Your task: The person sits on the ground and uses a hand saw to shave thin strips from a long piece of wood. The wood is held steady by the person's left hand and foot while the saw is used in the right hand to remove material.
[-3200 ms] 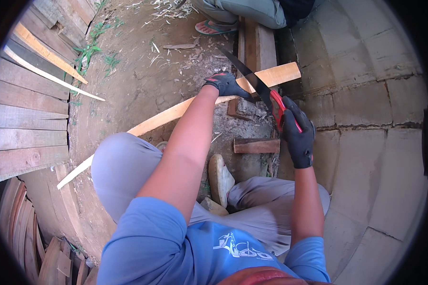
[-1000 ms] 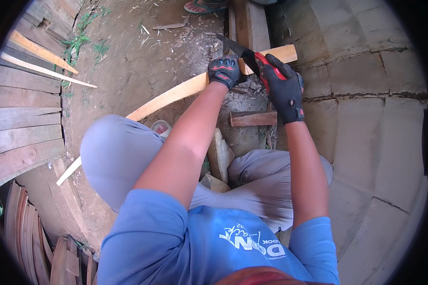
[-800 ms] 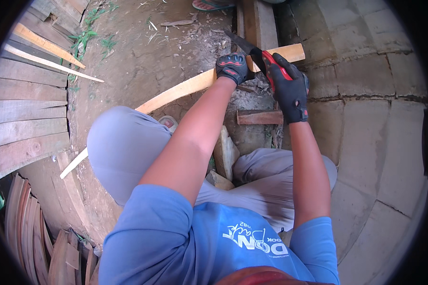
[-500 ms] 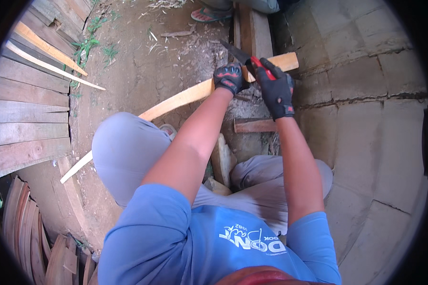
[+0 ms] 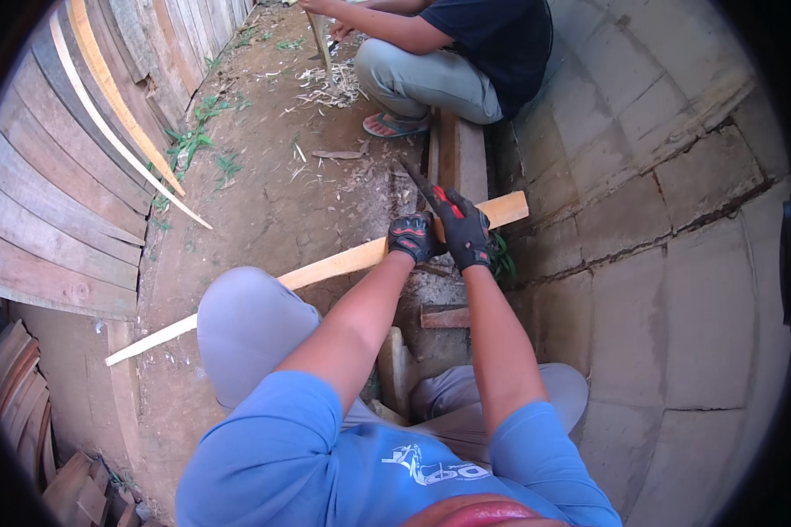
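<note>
A long, narrow pale wooden board [image 5: 334,266] slants from beside my left knee up to the right, its squared end near the block wall. My gloved left hand [image 5: 413,237] is closed around the board right of its middle. Just right of it, my gloved right hand [image 5: 463,230] grips the red handle of what looks like a hand saw [image 5: 422,183]. Its dark, tapering blade points away and to the left, above the board. My fingers hide most of the handle, and where the blade meets the wood cannot be made out.
A person [image 5: 431,61] crouches ahead over wood shavings [image 5: 332,88]. A timber beam [image 5: 468,158] runs toward them. A grey block wall [image 5: 642,307] stands to my right. Two thin strips [image 5: 119,132] lean on a plank wall [image 5: 53,211]; stacked wood [image 5: 18,395] is at lower left.
My view has tilted up, bringing the crouching person's body into sight. My right hand has moved nearer my left hand with the saw. The left hand keeps hold of the board.
</note>
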Demonstrator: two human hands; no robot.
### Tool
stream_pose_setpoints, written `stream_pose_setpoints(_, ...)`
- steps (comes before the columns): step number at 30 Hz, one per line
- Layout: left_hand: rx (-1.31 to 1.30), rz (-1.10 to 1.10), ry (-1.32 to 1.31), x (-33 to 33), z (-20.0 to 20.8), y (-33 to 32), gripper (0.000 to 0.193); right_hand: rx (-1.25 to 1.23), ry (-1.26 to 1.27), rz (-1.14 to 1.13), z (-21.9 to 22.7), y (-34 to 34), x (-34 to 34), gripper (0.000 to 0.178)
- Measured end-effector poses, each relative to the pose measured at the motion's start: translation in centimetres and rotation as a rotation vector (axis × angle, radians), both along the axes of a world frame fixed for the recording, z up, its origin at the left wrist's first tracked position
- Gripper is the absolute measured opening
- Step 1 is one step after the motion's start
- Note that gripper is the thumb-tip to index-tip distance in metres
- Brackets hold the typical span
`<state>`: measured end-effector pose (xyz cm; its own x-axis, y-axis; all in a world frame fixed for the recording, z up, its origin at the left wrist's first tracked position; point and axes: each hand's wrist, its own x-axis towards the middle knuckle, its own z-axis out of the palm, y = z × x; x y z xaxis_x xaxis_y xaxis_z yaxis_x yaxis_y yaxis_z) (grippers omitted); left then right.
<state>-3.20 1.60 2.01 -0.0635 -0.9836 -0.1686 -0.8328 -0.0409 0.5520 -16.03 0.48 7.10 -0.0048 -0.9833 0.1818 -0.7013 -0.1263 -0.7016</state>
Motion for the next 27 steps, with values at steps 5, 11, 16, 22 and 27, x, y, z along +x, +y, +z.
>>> stream_pose_setpoints(5,-0.111,-0.064,-0.059,-0.3,-0.7,0.1,0.066,-0.011,-0.172,0.061,-1.4,1.4,-1.9,0.041)
stream_pose_setpoints(11,-0.120,-0.070,-0.096,-0.3,-1.8,-0.5,0.056,-0.025,-0.365,0.094,-3.2,3.6,-2.3,0.046)
stream_pose_setpoints(16,-0.041,-0.085,-0.083,-0.3,-1.7,-0.8,0.063,-0.004,-0.459,0.146,-3.6,5.6,-3.0,0.049)
stream_pose_setpoints(22,-0.142,-0.030,-0.116,-0.3,-2.0,-0.6,0.057,-0.087,-0.378,0.137,-3.7,5.9,-3.1,0.048)
stream_pose_setpoints(27,-0.112,-0.064,-0.071,-0.4,-1.5,-0.6,0.060,0.006,-0.331,0.096,-3.9,5.7,-3.2,0.047)
